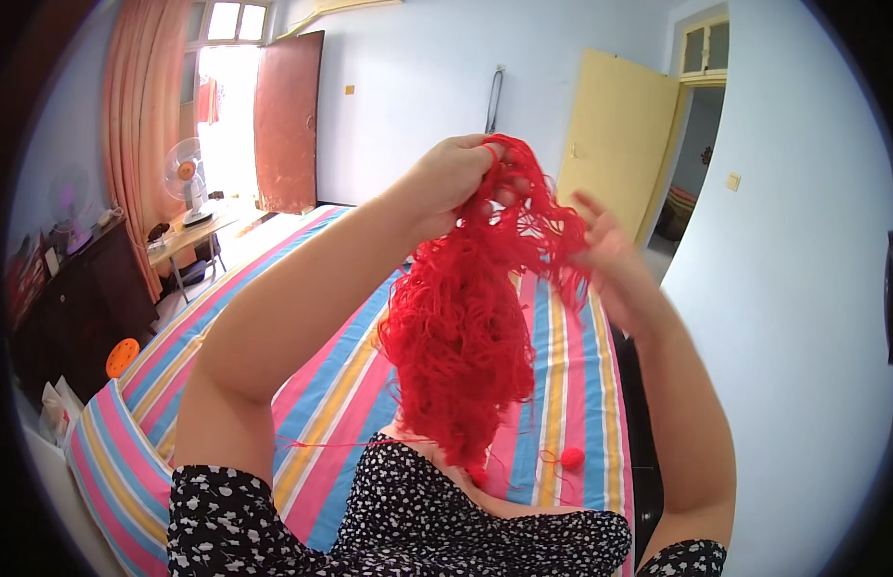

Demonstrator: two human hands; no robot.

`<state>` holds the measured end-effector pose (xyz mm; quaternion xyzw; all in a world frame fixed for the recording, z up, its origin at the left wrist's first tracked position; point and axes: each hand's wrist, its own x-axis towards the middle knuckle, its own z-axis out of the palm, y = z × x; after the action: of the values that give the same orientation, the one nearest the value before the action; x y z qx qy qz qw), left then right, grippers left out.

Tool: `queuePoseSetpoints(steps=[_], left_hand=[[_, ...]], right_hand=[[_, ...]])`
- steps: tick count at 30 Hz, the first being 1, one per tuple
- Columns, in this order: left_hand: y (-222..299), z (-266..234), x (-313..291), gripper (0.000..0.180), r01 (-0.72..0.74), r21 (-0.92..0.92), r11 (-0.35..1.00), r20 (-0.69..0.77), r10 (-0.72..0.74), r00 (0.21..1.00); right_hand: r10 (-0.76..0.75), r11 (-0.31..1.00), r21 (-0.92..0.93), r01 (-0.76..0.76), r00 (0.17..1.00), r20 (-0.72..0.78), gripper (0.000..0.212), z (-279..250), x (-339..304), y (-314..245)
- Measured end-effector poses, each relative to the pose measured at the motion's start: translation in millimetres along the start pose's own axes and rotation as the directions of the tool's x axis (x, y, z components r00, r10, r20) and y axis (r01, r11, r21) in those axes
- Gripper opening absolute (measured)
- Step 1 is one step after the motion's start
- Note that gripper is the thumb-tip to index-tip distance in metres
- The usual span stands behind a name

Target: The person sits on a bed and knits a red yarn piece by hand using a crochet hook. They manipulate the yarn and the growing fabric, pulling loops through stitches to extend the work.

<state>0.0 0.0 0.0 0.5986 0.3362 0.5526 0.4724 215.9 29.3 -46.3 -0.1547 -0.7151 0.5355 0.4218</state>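
Note:
A big tangled bundle of red yarn [461,327] hangs in front of me, high above the bed. My left hand [458,183] is closed on its top, with strands looped over the fingers. Out to the right, my right hand [610,255] is raised beside the loose strands, its fingers spread and partly blurred; some strands touch or pass by the fingertips. A small red yarn ball [571,459] lies on the bed at the lower right, with a loose thread curling near it. Another thin thread [331,443] runs leftward from the bundle's lower end.
Beneath my arms is a bed with a striped cover [321,394]. A fan [187,178] stands on a small table [191,236] at the far left, near a dark cabinet [81,288]. A red-brown door [288,125] and a yellow door [619,135] stand ajar. A wall [802,317] rises at the right.

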Motion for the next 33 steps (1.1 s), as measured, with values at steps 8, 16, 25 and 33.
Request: queuePoseSetpoints(steps=[8,16,25,33], left_hand=[[-18.4,-21.2,1.3,0.022,-0.089,0.088,0.992,-0.032,0.092,0.995],[-56.2,-74.1,-10.6,0.021,0.118,-0.059,0.991,-0.007,-0.119,0.993],[-33.1,-50.2,-9.8,0.032,-0.077,0.055,0.996,-0.104,0.082,0.991],[-25.5,-83.2,-15.0,0.028,-0.112,0.017,0.994,-0.056,0.112,0.992]], right_hand=[[0.19,0.982,0.042,-0.185,0.966,-0.174,0.019,23.4,1.5,56.2],[0.09,0.995,0.059,-0.077,0.959,-0.269,0.01,-8.3,7.6,40.7],[0.37,0.916,0.254,-0.31,0.896,-0.245,0.07,-35.9,-45.5,179.1],[0.425,0.904,-0.056,-0.424,0.905,0.012,0.08,35.1,-83.3,257.5]])
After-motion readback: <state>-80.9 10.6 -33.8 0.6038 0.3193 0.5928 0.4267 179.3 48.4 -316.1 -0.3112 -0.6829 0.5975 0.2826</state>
